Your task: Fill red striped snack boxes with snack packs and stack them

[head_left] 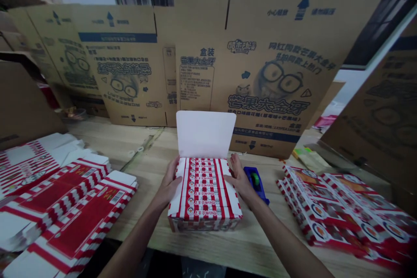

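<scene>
Two bare hands are gripping a red-and-white box point(205, 189) on the wooden table point(97, 134), near its front edge and about midway between the piles on either side. The left hand point(170, 181) is holding the left side and the right hand point(239, 177) the right, fingers curving along the outer walls and thumbs bending over the upper edges. Rows of printed packets point(202, 189) are showing along the top, and a white flap point(206, 134) is standing upright from the rear edge.

Behind that flap, a large cardboard carton point(267, 74) is rising like a wall, limiting room to the rear. Close beside the right wrist, a blue tape dispenser point(259, 189) is narrowing the space on that side; whether it is touching the wrist, I cannot tell. Farther right, stacked red-and-white packages point(325, 213) are lying well apart from the box, with wood showing between. Leftward, folded cartons point(87, 221) are lying in overlapping piles reaching toward the front edge, and a wider strip of tabletop is separating them from the left hand.
</scene>
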The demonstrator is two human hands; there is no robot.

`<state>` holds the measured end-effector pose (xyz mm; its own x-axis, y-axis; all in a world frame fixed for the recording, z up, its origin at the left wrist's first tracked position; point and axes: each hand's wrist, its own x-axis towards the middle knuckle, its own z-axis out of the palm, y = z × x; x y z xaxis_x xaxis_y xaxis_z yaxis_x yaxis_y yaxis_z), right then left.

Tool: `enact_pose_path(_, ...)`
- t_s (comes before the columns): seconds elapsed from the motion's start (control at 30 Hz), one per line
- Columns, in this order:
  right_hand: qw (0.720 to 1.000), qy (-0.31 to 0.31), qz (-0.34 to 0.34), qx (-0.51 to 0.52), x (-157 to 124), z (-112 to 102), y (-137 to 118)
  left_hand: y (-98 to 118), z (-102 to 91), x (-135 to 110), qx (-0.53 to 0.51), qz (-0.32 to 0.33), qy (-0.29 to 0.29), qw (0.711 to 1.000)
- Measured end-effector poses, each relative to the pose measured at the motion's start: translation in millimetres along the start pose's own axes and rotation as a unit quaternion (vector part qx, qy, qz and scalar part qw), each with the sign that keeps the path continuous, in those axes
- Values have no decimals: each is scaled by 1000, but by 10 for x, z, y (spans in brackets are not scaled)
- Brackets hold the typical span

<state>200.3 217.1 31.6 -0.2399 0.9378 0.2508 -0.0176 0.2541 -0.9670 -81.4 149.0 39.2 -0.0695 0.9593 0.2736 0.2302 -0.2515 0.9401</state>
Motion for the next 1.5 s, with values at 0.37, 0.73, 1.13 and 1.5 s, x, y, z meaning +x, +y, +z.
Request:
enact_pose_path(0.37,992,-123,2,-38,167,-257,-276,157,-319,222,8,5,-119,993)
enact_pose_path(0.73,840,-235,-63,-485,-321,-99,-833,845,-49,-253,561,79,-221,794)
enact_pose_path(1.13,836,-275,-114,-461,-849,61,-732,652,-66,-602,576,186,-255,754)
enact_pose_path(1.5,839,-326,-175,-398,-509,-22,-1079,1058,-19,-588,579,234,-204,754)
